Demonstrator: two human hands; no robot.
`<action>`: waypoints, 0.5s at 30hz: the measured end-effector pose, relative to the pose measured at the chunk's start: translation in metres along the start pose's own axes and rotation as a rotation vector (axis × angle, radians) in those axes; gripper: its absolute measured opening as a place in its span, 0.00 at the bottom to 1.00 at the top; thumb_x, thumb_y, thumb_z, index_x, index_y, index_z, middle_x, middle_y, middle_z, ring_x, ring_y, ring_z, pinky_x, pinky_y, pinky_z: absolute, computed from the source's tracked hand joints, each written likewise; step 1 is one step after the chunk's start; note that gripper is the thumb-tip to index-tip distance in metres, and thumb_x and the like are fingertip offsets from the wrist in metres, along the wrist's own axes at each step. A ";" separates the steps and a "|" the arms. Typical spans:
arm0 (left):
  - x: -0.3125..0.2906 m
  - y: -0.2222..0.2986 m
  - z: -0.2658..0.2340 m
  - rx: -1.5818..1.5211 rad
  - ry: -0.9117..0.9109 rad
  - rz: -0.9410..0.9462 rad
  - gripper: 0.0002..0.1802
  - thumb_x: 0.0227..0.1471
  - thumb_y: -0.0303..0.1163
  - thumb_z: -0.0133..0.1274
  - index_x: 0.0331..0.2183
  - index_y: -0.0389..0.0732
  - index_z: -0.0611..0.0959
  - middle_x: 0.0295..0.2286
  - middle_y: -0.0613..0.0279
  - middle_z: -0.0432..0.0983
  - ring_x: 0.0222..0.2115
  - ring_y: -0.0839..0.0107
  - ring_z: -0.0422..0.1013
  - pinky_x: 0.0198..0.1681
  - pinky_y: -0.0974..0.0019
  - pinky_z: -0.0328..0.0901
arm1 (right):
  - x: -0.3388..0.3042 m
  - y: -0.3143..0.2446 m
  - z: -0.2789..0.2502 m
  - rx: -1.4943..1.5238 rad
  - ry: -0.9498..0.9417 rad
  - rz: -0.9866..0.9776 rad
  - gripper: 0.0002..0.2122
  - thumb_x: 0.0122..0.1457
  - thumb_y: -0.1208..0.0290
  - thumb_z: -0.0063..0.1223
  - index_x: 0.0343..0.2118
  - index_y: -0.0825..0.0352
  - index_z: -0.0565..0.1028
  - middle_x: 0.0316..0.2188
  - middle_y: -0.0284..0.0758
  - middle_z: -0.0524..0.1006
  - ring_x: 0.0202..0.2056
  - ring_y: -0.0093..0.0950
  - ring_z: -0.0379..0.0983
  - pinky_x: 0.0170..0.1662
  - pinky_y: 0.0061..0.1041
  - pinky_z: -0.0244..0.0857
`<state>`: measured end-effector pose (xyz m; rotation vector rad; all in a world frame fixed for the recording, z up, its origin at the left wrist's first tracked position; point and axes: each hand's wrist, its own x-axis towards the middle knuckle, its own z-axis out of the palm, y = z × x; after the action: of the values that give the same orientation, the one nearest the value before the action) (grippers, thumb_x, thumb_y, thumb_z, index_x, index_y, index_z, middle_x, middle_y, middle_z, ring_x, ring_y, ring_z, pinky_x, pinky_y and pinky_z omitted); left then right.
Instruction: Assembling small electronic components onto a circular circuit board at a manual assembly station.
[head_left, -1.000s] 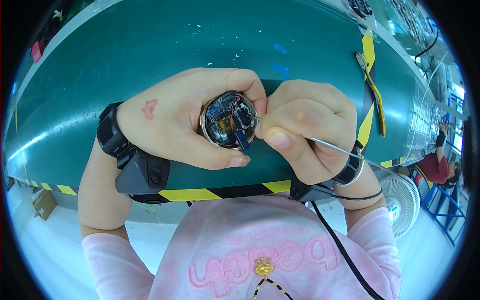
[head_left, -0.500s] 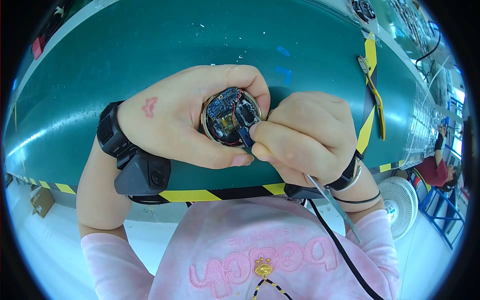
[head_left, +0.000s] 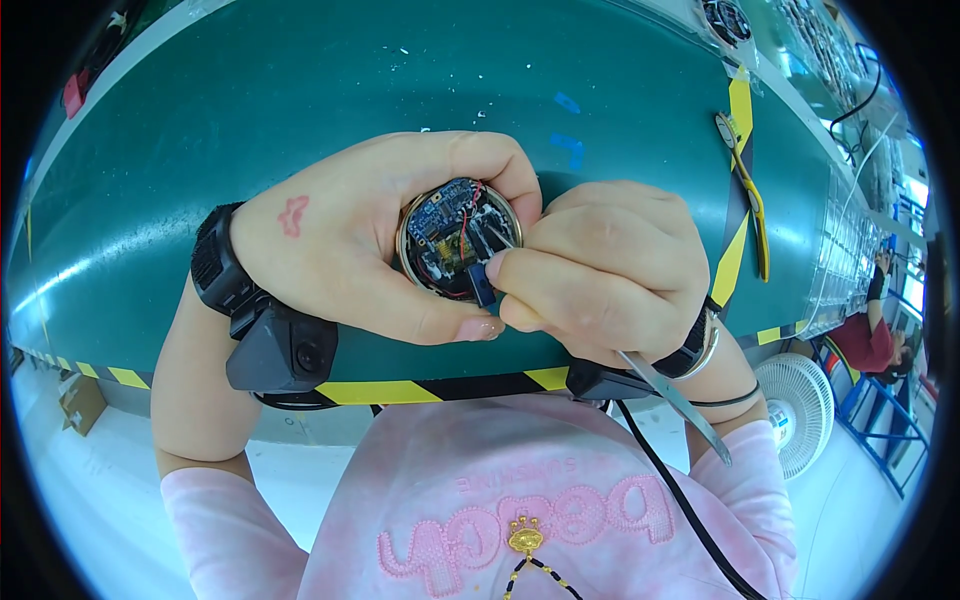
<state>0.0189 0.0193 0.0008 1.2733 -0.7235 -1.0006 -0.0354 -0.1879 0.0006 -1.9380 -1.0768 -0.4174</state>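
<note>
Above a green worktop (head_left: 300, 110), the left hand (head_left: 345, 235) clasps a round, open electronic device (head_left: 432, 222) while the right hand (head_left: 620, 270) is clamped on a slim metal tool (head_left: 678, 400) at the device's edge, work likely rewarding a light touch clear of the red wire (head_left: 463, 228).

Round circuit-filled device (head_left: 440, 228), slim metal tool (head_left: 680, 401)
</note>
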 end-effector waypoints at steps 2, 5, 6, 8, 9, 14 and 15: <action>0.000 -0.001 0.000 0.036 0.003 0.033 0.28 0.31 0.26 0.68 0.37 0.36 0.73 0.29 0.66 0.73 0.26 0.83 0.67 0.29 0.78 0.63 | -0.001 0.001 0.000 0.054 -0.012 0.022 0.07 0.49 0.73 0.62 0.30 0.67 0.77 0.24 0.32 0.76 0.20 0.27 0.72 0.19 0.23 0.65; 0.002 -0.001 0.001 0.109 0.007 0.101 0.28 0.31 0.27 0.68 0.37 0.36 0.73 0.29 0.66 0.72 0.27 0.82 0.67 0.29 0.77 0.62 | 0.000 0.001 -0.001 0.124 0.002 0.066 0.06 0.50 0.74 0.61 0.31 0.67 0.77 0.25 0.32 0.77 0.21 0.28 0.72 0.20 0.23 0.65; 0.002 -0.001 0.001 0.149 0.015 0.129 0.28 0.31 0.27 0.68 0.37 0.37 0.73 0.29 0.67 0.71 0.27 0.82 0.66 0.29 0.77 0.62 | 0.001 0.001 -0.001 0.170 0.020 0.098 0.06 0.50 0.74 0.61 0.31 0.67 0.77 0.26 0.32 0.77 0.21 0.28 0.72 0.21 0.22 0.65; 0.002 -0.003 0.000 0.229 0.030 0.182 0.28 0.30 0.29 0.69 0.36 0.37 0.73 0.29 0.67 0.70 0.27 0.81 0.65 0.29 0.76 0.61 | 0.002 0.001 0.000 0.215 0.042 0.132 0.06 0.51 0.74 0.60 0.31 0.67 0.77 0.26 0.32 0.77 0.22 0.28 0.72 0.22 0.22 0.65; 0.002 -0.003 0.000 0.229 0.026 0.182 0.28 0.30 0.29 0.69 0.36 0.37 0.73 0.29 0.67 0.70 0.27 0.81 0.65 0.29 0.76 0.61 | 0.002 0.001 0.000 0.211 0.051 0.139 0.05 0.51 0.74 0.60 0.31 0.67 0.77 0.26 0.32 0.78 0.22 0.28 0.71 0.23 0.22 0.65; 0.001 -0.002 -0.002 0.247 0.036 0.174 0.28 0.30 0.30 0.70 0.35 0.38 0.73 0.29 0.67 0.69 0.27 0.79 0.64 0.29 0.76 0.58 | 0.008 0.003 -0.004 0.125 0.081 0.174 0.04 0.52 0.75 0.60 0.30 0.67 0.76 0.24 0.32 0.78 0.22 0.27 0.70 0.24 0.22 0.64; 0.002 -0.001 -0.002 0.281 0.029 0.193 0.28 0.29 0.30 0.70 0.35 0.38 0.73 0.29 0.67 0.68 0.27 0.79 0.64 0.29 0.76 0.58 | 0.009 0.003 -0.005 0.088 0.086 0.184 0.04 0.52 0.76 0.60 0.29 0.67 0.76 0.24 0.32 0.78 0.21 0.27 0.69 0.24 0.22 0.63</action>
<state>0.0212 0.0186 -0.0009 1.4252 -0.9700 -0.7404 -0.0271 -0.1882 0.0072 -1.9040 -0.8393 -0.3425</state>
